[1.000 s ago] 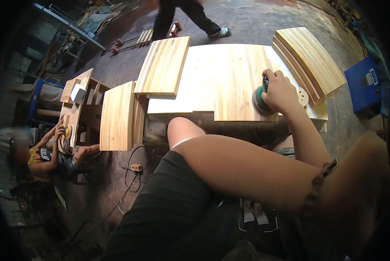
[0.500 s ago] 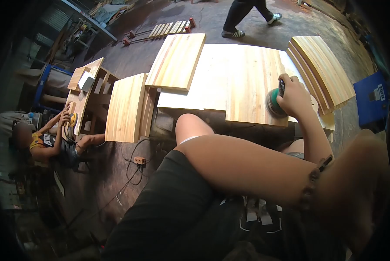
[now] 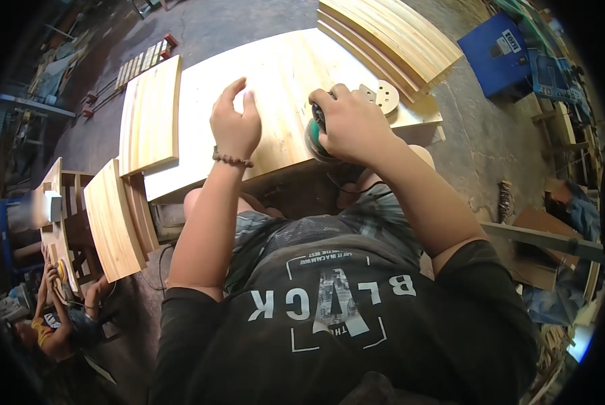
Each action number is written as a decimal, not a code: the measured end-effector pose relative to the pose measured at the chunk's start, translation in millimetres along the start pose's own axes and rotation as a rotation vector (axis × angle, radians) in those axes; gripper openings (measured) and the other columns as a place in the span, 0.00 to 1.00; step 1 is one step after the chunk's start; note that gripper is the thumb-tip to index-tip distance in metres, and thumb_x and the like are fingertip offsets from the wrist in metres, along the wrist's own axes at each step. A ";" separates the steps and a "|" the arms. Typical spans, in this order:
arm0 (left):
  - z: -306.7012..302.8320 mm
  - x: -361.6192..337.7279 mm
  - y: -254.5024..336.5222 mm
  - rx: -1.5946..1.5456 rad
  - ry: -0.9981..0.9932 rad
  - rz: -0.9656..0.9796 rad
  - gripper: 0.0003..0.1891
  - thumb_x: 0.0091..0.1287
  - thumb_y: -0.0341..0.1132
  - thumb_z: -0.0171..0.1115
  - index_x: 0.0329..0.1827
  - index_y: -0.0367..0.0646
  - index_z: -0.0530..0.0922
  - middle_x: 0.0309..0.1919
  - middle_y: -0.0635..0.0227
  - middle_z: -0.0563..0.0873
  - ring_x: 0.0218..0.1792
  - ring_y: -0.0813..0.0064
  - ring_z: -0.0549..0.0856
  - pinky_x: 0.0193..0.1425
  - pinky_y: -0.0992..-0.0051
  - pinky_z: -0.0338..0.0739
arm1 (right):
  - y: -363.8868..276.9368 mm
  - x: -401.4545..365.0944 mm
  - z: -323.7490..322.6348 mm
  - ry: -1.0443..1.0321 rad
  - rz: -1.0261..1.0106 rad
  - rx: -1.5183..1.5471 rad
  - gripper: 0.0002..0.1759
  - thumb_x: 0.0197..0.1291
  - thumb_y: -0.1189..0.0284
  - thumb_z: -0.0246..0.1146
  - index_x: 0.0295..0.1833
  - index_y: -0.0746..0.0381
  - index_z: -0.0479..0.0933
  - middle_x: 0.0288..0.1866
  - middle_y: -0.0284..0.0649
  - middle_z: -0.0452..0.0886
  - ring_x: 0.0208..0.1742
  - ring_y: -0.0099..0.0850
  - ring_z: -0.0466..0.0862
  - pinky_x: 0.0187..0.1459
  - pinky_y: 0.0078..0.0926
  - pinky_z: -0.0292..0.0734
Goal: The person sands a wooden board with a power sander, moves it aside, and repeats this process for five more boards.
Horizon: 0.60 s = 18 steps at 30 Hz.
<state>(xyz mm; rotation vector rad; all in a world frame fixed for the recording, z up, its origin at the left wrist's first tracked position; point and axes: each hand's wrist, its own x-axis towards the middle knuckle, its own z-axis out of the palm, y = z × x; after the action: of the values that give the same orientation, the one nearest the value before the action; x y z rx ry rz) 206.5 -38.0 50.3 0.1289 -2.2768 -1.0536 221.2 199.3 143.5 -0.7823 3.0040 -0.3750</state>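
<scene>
A green and black sander (image 3: 313, 132) rests at the near edge of a pale wooden panel (image 3: 282, 74), and the fingers of my right hand (image 3: 356, 125) wrap over its top. My left hand (image 3: 237, 121) is over the panel, thumb and fingers apart, with nothing in it; a beaded bracelet is on that wrist. Just beyond my right hand lies a round sanding disc (image 3: 387, 98) with holes in it. The panel lies on a white board (image 3: 198, 84) used as a work surface.
Stacked wooden panels (image 3: 390, 37) stand at the far right, near a blue box (image 3: 495, 50). To the left are another panel (image 3: 150, 118) and a lower stack (image 3: 113, 223). A co-worker (image 3: 56, 331) holds a yellow sander (image 3: 63, 271) at a low bench.
My left arm has swung from the right, close to the camera, to over the panel. The view has turned and tilted down. My right hand keeps its hold on the sander.
</scene>
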 end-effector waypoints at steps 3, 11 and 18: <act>20.1 -41.0 -57.6 0.292 -0.380 -0.021 0.27 0.78 0.38 0.65 0.77 0.34 0.80 0.74 0.40 0.84 0.77 0.41 0.81 0.83 0.47 0.73 | 15.8 15.2 24.0 0.023 -0.019 -0.033 0.27 0.63 0.67 0.74 0.68 0.52 0.80 0.59 0.52 0.85 0.60 0.56 0.88 0.62 0.53 0.87; 21.6 -45.4 -44.1 0.703 -0.678 0.056 0.46 0.83 0.63 0.55 0.94 0.42 0.59 0.93 0.44 0.60 0.93 0.42 0.56 0.94 0.41 0.50 | 29.6 70.6 27.3 0.060 0.043 -0.099 0.28 0.64 0.64 0.71 0.70 0.50 0.79 0.61 0.52 0.86 0.63 0.53 0.90 0.63 0.53 0.88; 29.9 -21.2 -48.1 0.706 -0.674 0.003 0.55 0.77 0.74 0.56 0.95 0.42 0.57 0.94 0.47 0.58 0.94 0.45 0.54 0.96 0.43 0.47 | 37.8 118.4 22.6 0.016 0.111 -0.126 0.30 0.68 0.66 0.66 0.76 0.52 0.78 0.68 0.56 0.84 0.69 0.56 0.88 0.68 0.54 0.86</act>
<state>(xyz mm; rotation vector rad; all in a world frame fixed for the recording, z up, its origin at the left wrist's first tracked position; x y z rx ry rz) 198.6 -43.9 -9.3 0.0569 -3.1756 -0.2393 101.2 169.0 118.1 -0.6186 3.0936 -0.1921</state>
